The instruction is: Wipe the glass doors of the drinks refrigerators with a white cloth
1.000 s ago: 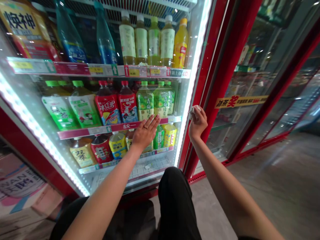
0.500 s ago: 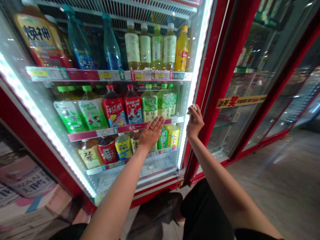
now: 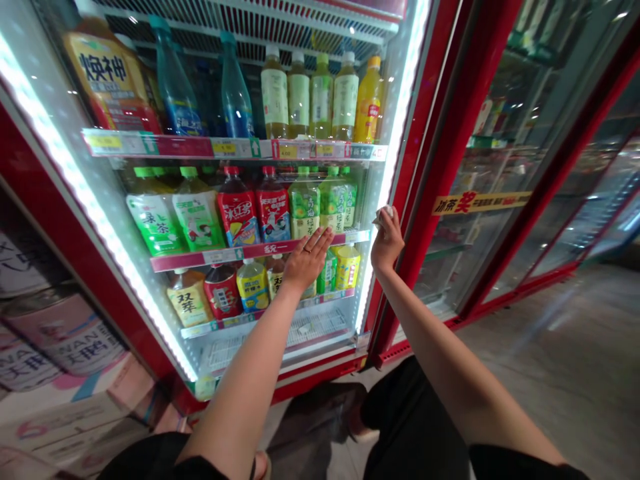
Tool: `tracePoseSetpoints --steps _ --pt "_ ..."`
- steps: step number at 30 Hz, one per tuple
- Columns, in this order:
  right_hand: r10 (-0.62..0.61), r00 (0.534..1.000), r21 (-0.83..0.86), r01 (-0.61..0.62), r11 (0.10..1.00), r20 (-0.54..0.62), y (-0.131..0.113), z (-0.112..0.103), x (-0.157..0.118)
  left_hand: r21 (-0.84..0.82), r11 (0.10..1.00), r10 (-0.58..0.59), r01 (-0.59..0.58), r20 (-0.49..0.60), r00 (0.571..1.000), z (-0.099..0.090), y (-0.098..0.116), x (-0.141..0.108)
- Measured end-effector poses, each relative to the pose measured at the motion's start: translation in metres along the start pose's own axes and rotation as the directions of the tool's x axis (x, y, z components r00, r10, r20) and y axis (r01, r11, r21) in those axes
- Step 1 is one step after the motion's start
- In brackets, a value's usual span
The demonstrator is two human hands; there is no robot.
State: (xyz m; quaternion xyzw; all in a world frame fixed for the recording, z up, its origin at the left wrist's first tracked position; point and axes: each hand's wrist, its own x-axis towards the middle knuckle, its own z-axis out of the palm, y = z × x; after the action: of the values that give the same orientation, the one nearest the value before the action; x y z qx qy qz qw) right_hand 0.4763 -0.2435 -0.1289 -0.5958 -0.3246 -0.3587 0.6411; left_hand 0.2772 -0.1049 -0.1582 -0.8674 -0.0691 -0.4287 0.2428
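My left hand [image 3: 306, 261] flat, fingers straight, before a smooth red shelf strip [image 3: 257, 251], contact unclear on my feed, my right hand [image 3: 388, 243] pinching a crumpled white wad [image 3: 385, 213] beside the glowing light strip [image 3: 403, 120], angular plastic bottles [image 3: 305, 200] in rows beyond.

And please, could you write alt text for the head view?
A person's left hand is held flat in front of bottles in a lit, red-framed drinks cooler. The right hand, by the cooler's right edge, holds a crumpled white wad.
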Motion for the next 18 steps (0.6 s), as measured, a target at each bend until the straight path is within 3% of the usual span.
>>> tracePoseSetpoints --steps 5,11,18 --pt "-0.045 0.988 -0.017 0.048 0.999 0.145 -0.005 -0.014 -0.016 -0.028 1.0 0.002 -0.002 0.015 1.0 0.002 -0.001 0.0" --pt "-0.049 0.995 -0.064 0.054 0.996 0.082 -0.012 -0.002 -0.012 -0.024 1.0 0.006 -0.005 0.008 1.0 0.002 0.0 -0.001" --pt "-0.115 0.984 0.007 0.115 0.993 0.139 -0.025 0.007 -0.022 -0.012 1.0 0.011 -0.011 -0.011 1.0 0.004 0.0 -0.002"
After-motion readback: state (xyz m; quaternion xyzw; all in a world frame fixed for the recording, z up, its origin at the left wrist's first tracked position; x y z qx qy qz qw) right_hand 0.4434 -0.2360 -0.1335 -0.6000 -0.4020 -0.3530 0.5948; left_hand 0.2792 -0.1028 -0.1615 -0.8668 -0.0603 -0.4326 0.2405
